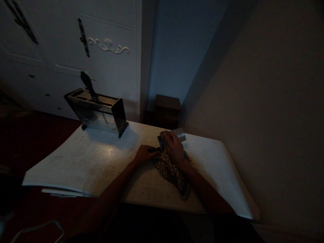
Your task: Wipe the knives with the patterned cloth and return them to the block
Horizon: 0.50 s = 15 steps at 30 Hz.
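Note:
My left hand (pixel 144 154) is closed round the dark handle of a cleaver. The cleaver's broad grey blade (pixel 180 134) points away to the right, its tip end sticking out past my fingers. With my right hand (pixel 174 148) I press a brown patterned cloth (pixel 170 170) against the blade. The cloth hangs down toward me onto the table, and the middle of the blade is hidden under it and my fingers. Further left stands a knife block (pixel 101 118) with a metal top and clear front, holding one black-handled knife (pixel 87 82) upright in a slot.
The table (pixel 101 158) has a pale, worn cover whose edge lifts at the front left. A white cabinet (pixel 113 71) rises behind it, and a wall (pixel 265 118) closes in on the right. A small brown box-shaped piece (pixel 167 103) sits in the corner. Red carpet (pixel 37 135) lies left.

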Each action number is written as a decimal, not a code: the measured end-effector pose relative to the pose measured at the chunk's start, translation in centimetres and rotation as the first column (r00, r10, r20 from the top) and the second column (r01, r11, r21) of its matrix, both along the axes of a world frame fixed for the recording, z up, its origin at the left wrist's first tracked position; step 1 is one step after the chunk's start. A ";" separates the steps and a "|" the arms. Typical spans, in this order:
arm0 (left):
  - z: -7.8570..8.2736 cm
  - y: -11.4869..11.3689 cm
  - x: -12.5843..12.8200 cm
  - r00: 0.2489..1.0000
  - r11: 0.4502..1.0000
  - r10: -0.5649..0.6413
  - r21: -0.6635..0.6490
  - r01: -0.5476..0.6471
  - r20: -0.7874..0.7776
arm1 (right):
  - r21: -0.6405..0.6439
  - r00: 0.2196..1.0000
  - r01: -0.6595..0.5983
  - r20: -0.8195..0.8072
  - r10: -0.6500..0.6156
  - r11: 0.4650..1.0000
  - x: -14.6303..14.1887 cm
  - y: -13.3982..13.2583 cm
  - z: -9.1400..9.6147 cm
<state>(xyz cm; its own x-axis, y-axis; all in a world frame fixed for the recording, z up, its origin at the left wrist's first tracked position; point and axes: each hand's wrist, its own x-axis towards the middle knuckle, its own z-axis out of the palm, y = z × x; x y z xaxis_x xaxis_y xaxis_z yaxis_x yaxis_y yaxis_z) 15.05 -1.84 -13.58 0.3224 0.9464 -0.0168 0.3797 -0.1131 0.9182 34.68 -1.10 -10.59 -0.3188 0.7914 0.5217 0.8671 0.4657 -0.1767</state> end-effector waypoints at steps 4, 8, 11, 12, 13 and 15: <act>-0.4 0.2 0.0 1.000 1.000 -0.004 0.005 0.004 0.015 | -0.045 0.990 -0.057 0.123 0.062 0.997 -0.6 -0.1 0.1; -0.2 0.2 -0.1 1.000 1.000 0.012 0.022 -0.012 0.004 | -0.063 0.977 -0.094 0.186 0.105 0.994 -0.8 -0.1 0.2; 0.0 0.2 -0.2 1.000 1.000 -0.002 0.022 0.002 -0.011 | -0.068 0.975 -0.082 0.203 0.094 0.994 -0.5 0.2 0.3; 0.1 0.2 -0.2 1.000 1.000 -0.009 0.016 0.009 -0.015 | -0.069 0.975 -0.067 0.207 0.080 0.995 -0.2 0.3 0.4; 0.1 0.2 -0.2 1.000 1.000 -0.012 0.012 0.012 -0.021 | -0.070 0.976 -0.047 0.208 0.060 0.996 0.0 0.5 0.4; 0.2 0.2 -0.2 0.999 1.000 -0.005 0.007 0.005 -0.033 | -0.070 0.981 0.011 0.196 0.003 0.998 0.7 1.0 0.5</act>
